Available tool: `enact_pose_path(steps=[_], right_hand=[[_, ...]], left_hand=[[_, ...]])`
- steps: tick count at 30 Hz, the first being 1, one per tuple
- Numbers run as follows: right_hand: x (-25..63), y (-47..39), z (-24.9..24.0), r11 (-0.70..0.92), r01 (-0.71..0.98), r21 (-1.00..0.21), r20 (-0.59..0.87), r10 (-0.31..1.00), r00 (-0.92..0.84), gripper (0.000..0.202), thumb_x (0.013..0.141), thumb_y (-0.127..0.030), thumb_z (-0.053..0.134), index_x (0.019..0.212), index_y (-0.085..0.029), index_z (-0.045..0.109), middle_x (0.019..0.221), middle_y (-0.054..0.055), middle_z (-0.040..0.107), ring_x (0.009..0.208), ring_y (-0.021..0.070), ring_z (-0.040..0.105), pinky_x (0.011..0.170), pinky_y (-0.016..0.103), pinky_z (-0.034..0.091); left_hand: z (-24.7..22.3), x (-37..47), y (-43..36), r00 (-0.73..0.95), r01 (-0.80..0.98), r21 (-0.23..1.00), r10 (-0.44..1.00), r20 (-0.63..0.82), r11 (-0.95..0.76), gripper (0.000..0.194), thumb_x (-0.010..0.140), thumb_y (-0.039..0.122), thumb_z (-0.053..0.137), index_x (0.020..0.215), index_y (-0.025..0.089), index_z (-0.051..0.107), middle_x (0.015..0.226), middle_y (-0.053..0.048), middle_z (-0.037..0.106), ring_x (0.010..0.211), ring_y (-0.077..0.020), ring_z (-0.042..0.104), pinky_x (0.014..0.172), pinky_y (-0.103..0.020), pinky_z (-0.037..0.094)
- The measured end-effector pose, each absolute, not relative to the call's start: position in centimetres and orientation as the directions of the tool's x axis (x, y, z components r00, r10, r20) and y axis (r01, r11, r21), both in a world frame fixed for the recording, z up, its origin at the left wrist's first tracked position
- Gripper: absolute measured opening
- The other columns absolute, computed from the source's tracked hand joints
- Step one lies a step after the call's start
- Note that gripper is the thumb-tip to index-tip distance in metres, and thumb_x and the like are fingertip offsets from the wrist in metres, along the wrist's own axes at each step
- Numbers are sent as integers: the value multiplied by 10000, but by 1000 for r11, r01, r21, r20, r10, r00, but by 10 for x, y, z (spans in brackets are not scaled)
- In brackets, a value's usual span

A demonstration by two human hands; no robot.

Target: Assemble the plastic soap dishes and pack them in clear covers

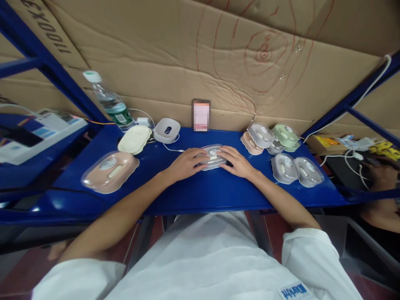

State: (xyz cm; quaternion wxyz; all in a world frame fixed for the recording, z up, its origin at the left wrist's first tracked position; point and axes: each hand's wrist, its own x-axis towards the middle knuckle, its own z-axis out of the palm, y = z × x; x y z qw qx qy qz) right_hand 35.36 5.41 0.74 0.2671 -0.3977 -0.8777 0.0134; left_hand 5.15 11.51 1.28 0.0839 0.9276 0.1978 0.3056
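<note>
A grey container with a clear lid [213, 157] rests on the blue table [200, 196] in front of me, a round sticker on its top. My left hand [186, 164] grips its left side, fingers curved over the lid. On the opposite side my right hand [237, 161] holds the same container, fingertips on the lid's right edge. The thumbs lie near the front rim. A white cable plug [179, 150] lies just behind my left hand.
Left: a pink container [111, 171], a cream one [135, 139], a grey open one [167, 130] and a water bottle [114, 106]. Right: several lidded containers, including a green one [285, 135]. A phone [201, 116] stands at the back. A person's arm [383, 187] shows far right.
</note>
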Motion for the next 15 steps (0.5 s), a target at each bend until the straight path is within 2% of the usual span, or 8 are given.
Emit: enact_pose_path(steps=[3, 8, 12, 15], right_hand=[[354, 54, 9, 684, 689, -240, 478, 701, -529, 559, 1088, -508, 581, 1603, -294, 545, 1574, 127, 595, 1513, 331, 505, 1249, 590, 477], [354, 54, 11, 668, 701, -250, 459, 719, -522, 638, 1069, -553, 600, 1640, -290, 492, 1577, 139, 577, 1505, 343, 502, 1257, 607, 460], [357, 56, 7, 617, 745, -251, 418, 764, -492, 738, 1036, -620, 621, 1672, -294, 438, 1712, 155, 415, 1614, 389, 362, 1300, 656, 369], [359, 56, 3, 605, 729, -319, 373, 788, -491, 802, 1041, -627, 609, 1722, -312, 324, 1776, 149, 305, 1642, 369, 328, 1307, 617, 378]], left_hand=[[12, 51, 116, 716, 365, 293, 468, 518, -884, 358, 1057, 482, 629, 1313, 252, 730, 1392, -143, 687, 1322, -316, 648, 1143, -523, 522], [11, 49, 118, 704, 450, 325, 554, 445, -832, 539, 1040, 552, 608, 1490, 256, 620, 1541, -160, 582, 1411, -359, 589, 1194, -558, 495], [8, 49, 119, 711, 505, 364, 616, 340, -783, 775, 963, 641, 686, 1627, 308, 467, 1684, -148, 450, 1456, -412, 557, 1185, -606, 501], [6, 50, 121, 712, 509, 453, 653, 257, -732, 884, 955, 647, 694, 1693, 312, 340, 1743, -144, 369, 1543, -399, 477, 1236, -589, 454]])
